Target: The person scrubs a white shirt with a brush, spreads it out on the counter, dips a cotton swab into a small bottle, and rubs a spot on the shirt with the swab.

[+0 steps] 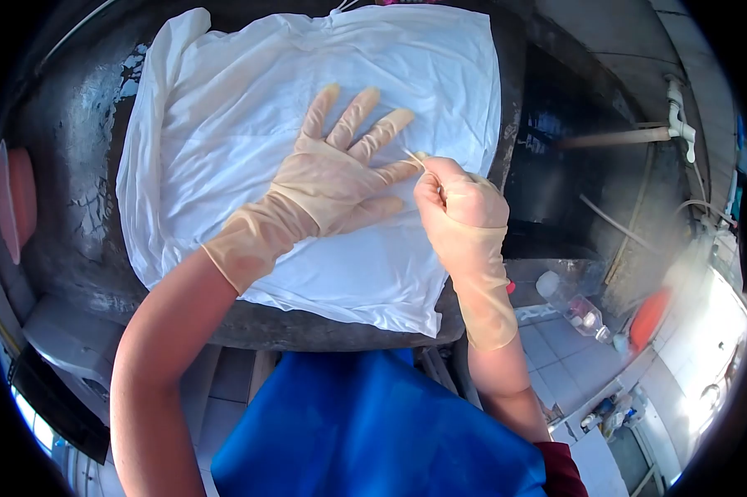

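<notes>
A wrinkled white cloth [340,273] lies spread over a dark, worn slab. My left hand [332,178], in a thin cream rubber glove, is open on top of it, palm down with the fingers spread. My right hand [464,195] wears a matching glove and is closed in a pinch at the tip of the left index finger, seemingly on the glove fingertip [417,160]. A short pale point sticks out past the pinch; I cannot tell whether it is stretched rubber or something else. The right palm is hidden.
The dark slab [83,190] extends left of the cloth, with a pink basin [17,199] beyond it. On the right are a dark trough [556,190], a white tap [680,124] and a clear plastic container [585,315]. A blue apron [340,414] covers my front.
</notes>
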### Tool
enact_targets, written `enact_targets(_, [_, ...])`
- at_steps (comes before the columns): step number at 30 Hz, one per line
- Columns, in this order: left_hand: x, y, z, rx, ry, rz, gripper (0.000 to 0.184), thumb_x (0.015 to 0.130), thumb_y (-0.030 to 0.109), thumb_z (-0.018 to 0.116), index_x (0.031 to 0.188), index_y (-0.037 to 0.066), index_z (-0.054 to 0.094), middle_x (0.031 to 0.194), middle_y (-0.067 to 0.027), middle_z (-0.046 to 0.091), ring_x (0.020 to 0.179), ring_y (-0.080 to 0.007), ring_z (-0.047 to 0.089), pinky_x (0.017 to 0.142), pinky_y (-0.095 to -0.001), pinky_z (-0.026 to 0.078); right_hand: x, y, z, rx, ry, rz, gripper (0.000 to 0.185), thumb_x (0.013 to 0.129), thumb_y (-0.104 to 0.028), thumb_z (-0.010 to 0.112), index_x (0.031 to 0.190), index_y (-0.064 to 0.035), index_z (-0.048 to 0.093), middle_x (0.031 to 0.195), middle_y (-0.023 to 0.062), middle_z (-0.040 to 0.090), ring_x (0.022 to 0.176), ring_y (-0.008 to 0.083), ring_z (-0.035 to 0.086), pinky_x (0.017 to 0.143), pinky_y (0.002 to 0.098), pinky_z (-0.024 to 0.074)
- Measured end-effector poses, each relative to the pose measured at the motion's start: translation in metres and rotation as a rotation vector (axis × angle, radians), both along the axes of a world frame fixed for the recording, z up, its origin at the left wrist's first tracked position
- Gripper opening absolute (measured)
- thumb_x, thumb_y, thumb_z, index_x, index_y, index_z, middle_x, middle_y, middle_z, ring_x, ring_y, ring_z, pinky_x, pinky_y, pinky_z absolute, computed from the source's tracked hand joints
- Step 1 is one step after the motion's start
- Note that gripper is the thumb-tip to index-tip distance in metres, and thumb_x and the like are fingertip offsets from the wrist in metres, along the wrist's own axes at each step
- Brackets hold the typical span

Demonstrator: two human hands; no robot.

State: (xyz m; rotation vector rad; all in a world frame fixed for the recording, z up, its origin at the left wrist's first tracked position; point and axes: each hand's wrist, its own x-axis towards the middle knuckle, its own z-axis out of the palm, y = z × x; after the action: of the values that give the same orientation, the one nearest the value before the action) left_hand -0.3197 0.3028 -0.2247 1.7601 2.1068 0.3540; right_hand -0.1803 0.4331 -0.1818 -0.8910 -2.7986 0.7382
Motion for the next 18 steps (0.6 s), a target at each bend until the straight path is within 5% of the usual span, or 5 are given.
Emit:
enact_targets(4, [0.001,-0.002,-0.003,0.082,-0.046,0.012,0.051,0.089,0.051,0.065,0.137,0.037,0.060,0.164,-0.0046,0.033,0.154,-0.0377,0.017,0.122,-0.0638,0.003,0.003,0.007,0.004,-0.001,0.000,-0.034,0.010,0.085,-0.009,0.069,0.094,-0.0065,0.072,0.064,0.0121,0.062,0.062,0.0294,0.064,0.061,0.0376,0.0495])
enact_targets(10, [-0.002,-0.011,-0.009,0.179,0.035,-0.056,0.057,0.084,0.042,0.071,0.139,0.031,0.060,0.159,-0.0058,0.041,0.152,-0.0379,0.024,0.121,-0.0647,0.008,0.000,0.014,0.003,0.079,-0.096,0.046,0.006,0.090,-0.012,0.066,0.090,-0.0070,0.070,0.085,0.0111,0.066,0.078,0.0352,0.066,0.069,0.0451,0.0533])
enact_targets(18, [0.002,-0.007,-0.009,0.184,0.012,0.015,0.057,0.086,0.045,0.070,0.141,0.033,0.059,0.158,-0.0064,0.043,0.152,-0.0388,0.023,0.119,-0.0687,0.007,0.012,0.021,-0.019,0.071,-0.107,0.128,0.014,0.095,-0.013,0.060,0.105,-0.0075,0.054,0.088,0.0154,0.064,0.078,0.0359,0.066,0.066,0.0487,0.0515])
